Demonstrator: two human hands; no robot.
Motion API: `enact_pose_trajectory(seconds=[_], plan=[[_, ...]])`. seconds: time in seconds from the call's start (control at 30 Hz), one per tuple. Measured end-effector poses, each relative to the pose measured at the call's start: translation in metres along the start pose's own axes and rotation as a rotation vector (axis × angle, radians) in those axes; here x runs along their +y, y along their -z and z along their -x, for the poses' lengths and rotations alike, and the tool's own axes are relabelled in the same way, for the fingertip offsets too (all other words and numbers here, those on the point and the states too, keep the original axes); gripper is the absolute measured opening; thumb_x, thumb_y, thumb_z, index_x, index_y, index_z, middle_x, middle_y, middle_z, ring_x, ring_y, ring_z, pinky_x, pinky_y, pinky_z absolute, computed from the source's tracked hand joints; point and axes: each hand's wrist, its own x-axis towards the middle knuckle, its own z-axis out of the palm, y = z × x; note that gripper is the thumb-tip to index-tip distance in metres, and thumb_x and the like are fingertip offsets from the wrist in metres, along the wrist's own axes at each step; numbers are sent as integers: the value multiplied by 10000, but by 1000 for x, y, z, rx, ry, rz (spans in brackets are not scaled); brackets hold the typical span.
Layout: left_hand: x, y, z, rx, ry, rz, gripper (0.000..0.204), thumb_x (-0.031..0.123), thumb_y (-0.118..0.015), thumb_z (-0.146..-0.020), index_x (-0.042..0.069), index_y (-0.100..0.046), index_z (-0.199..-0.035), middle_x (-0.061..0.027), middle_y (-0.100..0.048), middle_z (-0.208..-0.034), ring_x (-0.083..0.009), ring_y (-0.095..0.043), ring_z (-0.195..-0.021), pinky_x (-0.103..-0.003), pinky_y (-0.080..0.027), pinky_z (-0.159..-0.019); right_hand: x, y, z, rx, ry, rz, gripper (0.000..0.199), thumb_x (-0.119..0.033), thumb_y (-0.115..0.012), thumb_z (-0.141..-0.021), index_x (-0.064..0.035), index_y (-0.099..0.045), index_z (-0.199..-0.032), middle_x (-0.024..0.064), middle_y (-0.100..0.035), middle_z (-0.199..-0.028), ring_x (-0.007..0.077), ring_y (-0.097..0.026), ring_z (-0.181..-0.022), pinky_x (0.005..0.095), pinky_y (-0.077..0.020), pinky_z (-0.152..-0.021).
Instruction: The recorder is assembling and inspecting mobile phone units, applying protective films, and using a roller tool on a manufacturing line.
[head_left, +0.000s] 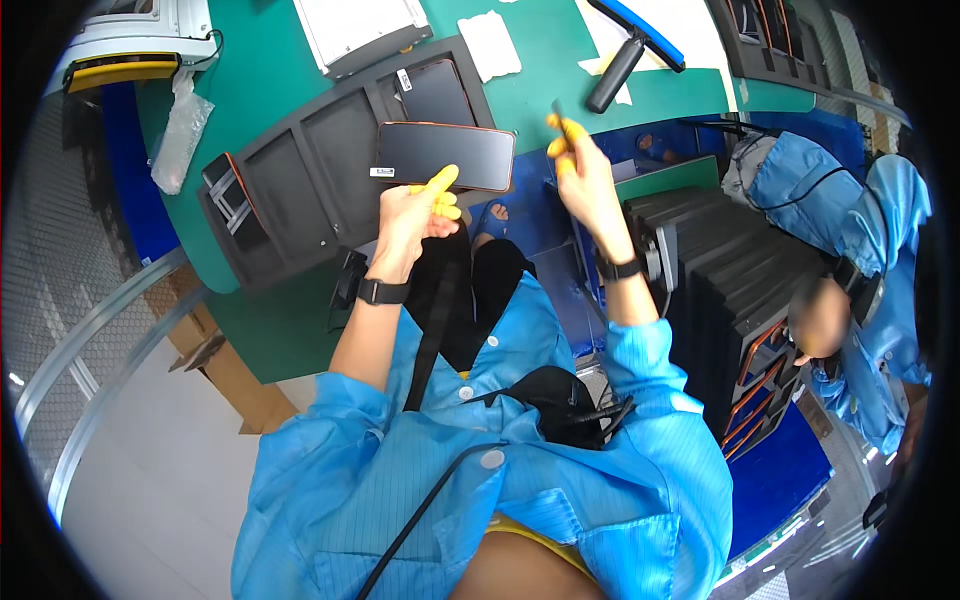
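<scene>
Yellow finger covers sit on the fingertips of both my hands. My left hand [412, 218] grips a flat smartphone [445, 152] by its near edge, thumb on the dark glass; it has an orange rim and a small white label at its left corner. The phone is held over the right end of a dark grey compartment tray [290, 170]. To the right, my right hand [592, 190] is raised, its fingers pinched round a thin dark tool [559, 108] whose kind I cannot make out. A second phone [440, 97] lies in a tray compartment just behind.
On the green table [545, 90] lie a blue roller with a black handle [617, 75], a white cloth [490, 46] and a clear plastic bag [182, 135]. A white box [360, 30] stands behind the tray. Stacked dark trays [700, 260] rise at right, beside a blue-clad co-worker [850, 220].
</scene>
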Motion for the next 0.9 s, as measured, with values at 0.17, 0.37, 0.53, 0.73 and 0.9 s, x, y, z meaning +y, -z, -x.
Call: enact_pose_trajectory(seconds=[0.17,0.37,0.53,0.73,0.9], plan=[[-6,-11,27,-58,-254,-117,210,96,-631,-767,-35,-579,-923,-101,-602,-703,-116,-552,-486,-203,-453,-472,-22,-4,46,-20,97,44,189,-126,-536,-821,-10,-591,-959,103,-518,-753,233,-516,-675,319,-418,-601],[-8,-38,31,-265,-374,-5,155,42,-625,-757,-18,-603,-899,-61,-600,-721,-92,-541,-551,-194,-438,-480,-35,-11,58,-91,216,218,171,-85,-590,-752,-39,-600,-916,104,-510,-813,259,-532,-738,324,-438,-638],[2,-23,23,-429,-410,-206,88,14,-606,-761,-20,-623,-841,-60,-592,-697,-80,-529,-542,-181,-414,-456,-30,1,51,-276,321,270,190,-53,-620,-718,-3,-592,-899,103,-500,-844,259,-545,-704,294,-459,-635],[11,-12,8,-306,-514,-131,107,-4,-587,-764,-20,-637,-857,-66,-610,-743,-89,-542,-557,-195,-442,-481,-22,12,25,-187,320,129,145,-16,-596,-733,7,-620,-874,137,-531,-773,264,-562,-670,281,-469,-613],[1,-33,-9,251,-1380,-885,190,69,-648,-689,92,-655,-877,-50,-604,-919,-229,-526,-961,-322,-393,-792,-10,2,13,-52,73,83,206,-51,-576,-772,-6,-604,-971,112,-495,-713,215,-539,-604,278,-431,-534]])
